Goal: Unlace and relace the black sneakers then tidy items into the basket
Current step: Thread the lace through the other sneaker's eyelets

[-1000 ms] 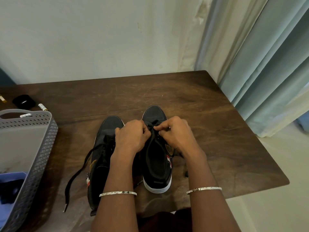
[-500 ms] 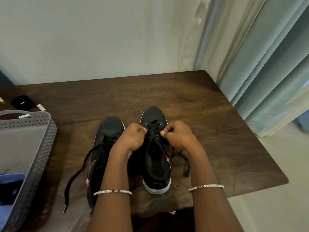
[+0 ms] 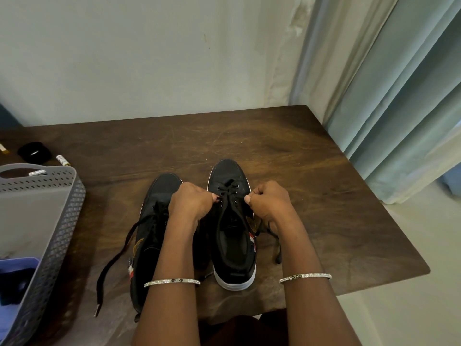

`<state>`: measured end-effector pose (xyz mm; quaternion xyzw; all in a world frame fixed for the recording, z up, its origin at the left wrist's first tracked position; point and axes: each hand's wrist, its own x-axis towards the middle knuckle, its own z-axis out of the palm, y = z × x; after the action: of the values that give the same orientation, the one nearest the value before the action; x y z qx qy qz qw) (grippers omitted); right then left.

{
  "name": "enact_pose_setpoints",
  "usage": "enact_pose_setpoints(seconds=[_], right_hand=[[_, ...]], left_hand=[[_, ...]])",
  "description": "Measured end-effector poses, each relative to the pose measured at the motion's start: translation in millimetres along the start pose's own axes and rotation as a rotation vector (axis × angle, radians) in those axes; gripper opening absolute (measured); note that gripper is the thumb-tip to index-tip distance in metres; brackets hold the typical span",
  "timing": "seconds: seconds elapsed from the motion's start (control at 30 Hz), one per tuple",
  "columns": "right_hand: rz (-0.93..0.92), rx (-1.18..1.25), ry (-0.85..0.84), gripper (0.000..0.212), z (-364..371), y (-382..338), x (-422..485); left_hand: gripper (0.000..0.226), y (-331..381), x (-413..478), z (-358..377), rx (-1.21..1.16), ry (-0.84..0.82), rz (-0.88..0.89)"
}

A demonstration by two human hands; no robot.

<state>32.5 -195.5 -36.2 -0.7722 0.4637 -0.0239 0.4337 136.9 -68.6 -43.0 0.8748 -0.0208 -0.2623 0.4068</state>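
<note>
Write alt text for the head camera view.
A person's left hand and right hand pinch the lace of the right sneaker, one of a black pair on a wooden table. The loose lace of the left sneaker trails toward a grey basket.

Left hand (image 3: 192, 204) and right hand (image 3: 270, 204) were bare. Thin glittering silver bangle (image 3: 172, 282) circled the left wrist, matching bangle (image 3: 305, 276) the right, both with small dark markings. Dark maroon garment (image 3: 249, 330) showed at lap.
</note>
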Motion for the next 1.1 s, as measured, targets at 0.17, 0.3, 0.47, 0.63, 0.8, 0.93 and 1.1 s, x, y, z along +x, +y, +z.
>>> enact_pose_setpoints(seconds=[0.17,0.3,0.47,0.63,0.8,0.93,1.1], right_hand=[[-0.002,0.007,0.006,0.011,0,0,2],[0.002,0.093,-0.044,0.011,-3,3,1],[0.004,0.111,-0.050,0.013,-1,3,3],[0.003,0.001,-0.009,0.014,0,2,3],[-0.007,0.027,-0.019,0.009,0,4,5],[0.011,0.258,-0.205,0.009,-6,7,3],[0.009,0.660,-0.140,0.010,-23,10,6]], left_hand=[[0.013,2,-2,0,0.067,-0.047,-0.020],[0.014,2,-1,0,0.158,-0.061,0.078],[0.020,-2,-1,0,0.235,-0.047,0.144],[0.025,0,2,2,0.359,0.044,0.074],[0.013,2,-3,-2,0.309,0.063,0.059],[0.014,-2,-4,-16,0.069,-0.018,0.159],[0.016,6,-11,-24,-0.473,-0.034,0.242]])
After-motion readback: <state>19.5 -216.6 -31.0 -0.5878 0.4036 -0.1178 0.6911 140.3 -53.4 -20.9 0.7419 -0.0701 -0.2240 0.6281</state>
